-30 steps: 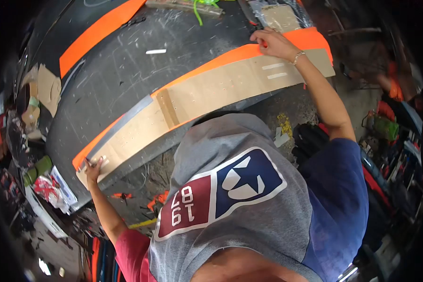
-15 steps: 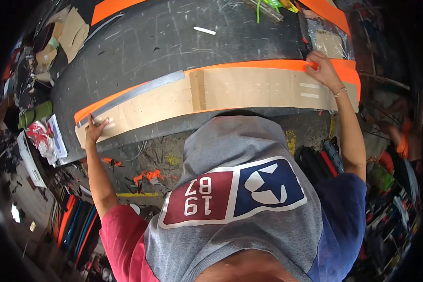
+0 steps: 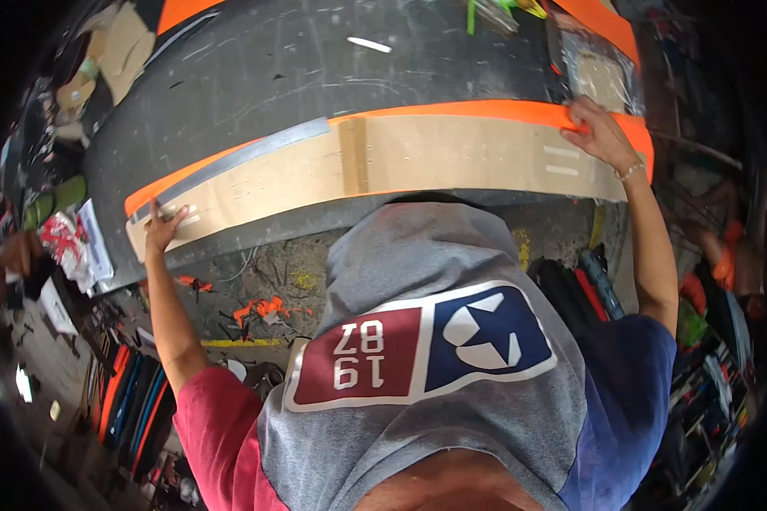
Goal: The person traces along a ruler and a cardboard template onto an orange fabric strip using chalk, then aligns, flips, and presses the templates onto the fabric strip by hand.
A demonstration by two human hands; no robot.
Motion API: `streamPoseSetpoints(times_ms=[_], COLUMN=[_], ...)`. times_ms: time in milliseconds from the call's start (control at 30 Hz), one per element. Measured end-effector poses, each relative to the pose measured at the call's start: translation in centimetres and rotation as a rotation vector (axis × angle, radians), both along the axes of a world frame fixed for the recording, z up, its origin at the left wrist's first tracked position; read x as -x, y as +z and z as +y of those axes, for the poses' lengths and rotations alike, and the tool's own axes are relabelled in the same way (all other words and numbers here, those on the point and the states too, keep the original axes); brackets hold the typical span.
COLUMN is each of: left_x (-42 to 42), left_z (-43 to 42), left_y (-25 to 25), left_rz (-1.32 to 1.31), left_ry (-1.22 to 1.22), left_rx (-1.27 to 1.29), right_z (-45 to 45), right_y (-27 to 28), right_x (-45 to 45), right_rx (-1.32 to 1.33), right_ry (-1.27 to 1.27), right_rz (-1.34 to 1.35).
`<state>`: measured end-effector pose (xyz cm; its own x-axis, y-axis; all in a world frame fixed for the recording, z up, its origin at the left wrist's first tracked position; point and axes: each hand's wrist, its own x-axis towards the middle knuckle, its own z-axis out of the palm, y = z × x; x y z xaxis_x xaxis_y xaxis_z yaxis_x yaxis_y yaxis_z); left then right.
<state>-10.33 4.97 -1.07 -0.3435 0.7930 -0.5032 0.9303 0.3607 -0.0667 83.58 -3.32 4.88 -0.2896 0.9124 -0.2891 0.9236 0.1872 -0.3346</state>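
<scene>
A long curved cardboard template [image 3: 264,175] with a brown tape band lies over an orange sheet [image 3: 486,108] on the dark table. The orange shows along the template's far edge and at its right end. At the template's left end, my left hand [image 3: 164,226] rests flat with thumb and fingers spread. Near the right end, my right hand [image 3: 601,134] has its fingers closed on the far edge of the orange sheet. A grey strip [image 3: 256,153] lies along the template's left far edge.
A white marker-like stick [image 3: 369,44] lies on the dark tabletop [image 3: 264,77]. Cardboard pieces [image 3: 123,51] are piled at the far left. A plastic-wrapped packet [image 3: 601,77] sits at the far right. Orange scraps [image 3: 264,308] litter the floor. A blurred person [image 3: 17,260] shows at the left edge.
My left hand has shifted slightly left and my right hand slightly right and down, still at the orange edge. A blurred person has come into view at the left.
</scene>
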Motion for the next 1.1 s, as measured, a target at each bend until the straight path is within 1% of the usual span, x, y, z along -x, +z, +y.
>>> streamPoseSetpoints(times_ms=[33, 67, 167, 200, 233, 267, 300, 367, 433, 467, 500, 533, 567, 633, 667, 767, 800, 900, 1000, 1067, 1100], left_x=[0.7, 2.0, 0.3, 1.4, 3.7, 4.8, 3.5, 3.8, 2.9, 2.7, 2.2, 1.9, 2.0, 1.7, 1.4, 1.4, 1.5, 1.4, 2.4, 1.4, 0.9], left_z=[0.2, 0.5, 0.3, 0.2, 0.6, 0.4, 0.6, 0.6, 0.7, 0.5, 0.5, 0.6, 0.5, 0.7, 0.7, 0.7, 0.5, 0.9, 0.8, 0.6, 0.5], left_y=[-0.5, -1.3, 0.1, -0.5, -2.3, -3.3, -2.3, -2.8, -1.9, -1.6, -1.4, -1.2, -1.4, -1.1, -1.0, -0.7, -0.9, -1.1, -1.7, -1.0, -0.7], left_rz=[-0.035, -0.074, -0.028, -0.032, -0.048, -0.052, -0.085, -0.052, 0.021, 0.007, -0.010, -0.010, -0.021, -0.032, -0.032, -0.038, -0.053, -0.023, -0.043, -0.088, -0.066], left_ry=[0.015, 0.037, 0.029, 0.000, -0.038, -0.147, -0.110, -0.149, -0.091, -0.102, -0.113, -0.059, -0.092, -0.070, -0.084, -0.104, -0.097, -0.048, -0.021, 0.025, -0.017], left_rx=[0.005, 0.032, 0.055, 0.042, 0.028, -0.090, -0.032, -0.092, -0.027, -0.037, -0.049, -0.018, -0.055, 0.020, 0.012, -0.009, -0.017, 0.001, -0.011, -0.008, -0.017], right_z=[-0.4, -0.3, -0.8, -0.6, -0.4, -0.2, -0.2, -0.4, -0.3, 0.0, 0.1, -0.2, -0.6, -1.2, -1.5, -2.0, -2.0, -3.3, -4.1, -4.8, -5.1], right_y=[0.9, 2.3, 0.4, 0.8, 1.4, 1.9, 2.1, 1.1, 1.5, 1.5, 1.3, 0.9, 0.5, -0.4, -0.6, 0.4, 1.1, 1.6, 2.1, 1.5, 1.0], right_x=[-0.3, 0.6, -1.6, -1.4, -0.9, -0.8, -0.9, -2.4, -2.7, -2.6, -2.7, -3.0, -3.6, -5.4, -6.3, -9.5, -10.6, -14.2, -17.5, -19.5, -20.5], right_rx=[0.009, 0.142, 0.111, 0.192, 0.273, 0.298, 0.327, 0.296, 0.373, 0.408, 0.392, 0.375, 0.360, 0.298, 0.268, 0.430, 0.441, 0.356, 0.348, 0.304, 0.283], right_ry=[0.076, 0.014, 0.044, 0.014, -0.030, -0.019, -0.006, 0.061, 0.063, 0.072, 0.065, 0.058, 0.053, 0.049, 0.045, -0.066, -0.082, -0.262, -0.355, -0.401, -0.424], right_rz=[-0.088, -0.126, -0.103, -0.127, -0.158, -0.186, -0.210, -0.186, -0.240, -0.263, -0.260, -0.261, -0.262, -0.198, -0.162, -0.213, -0.217, -0.390, -0.381, -0.355, -0.342])
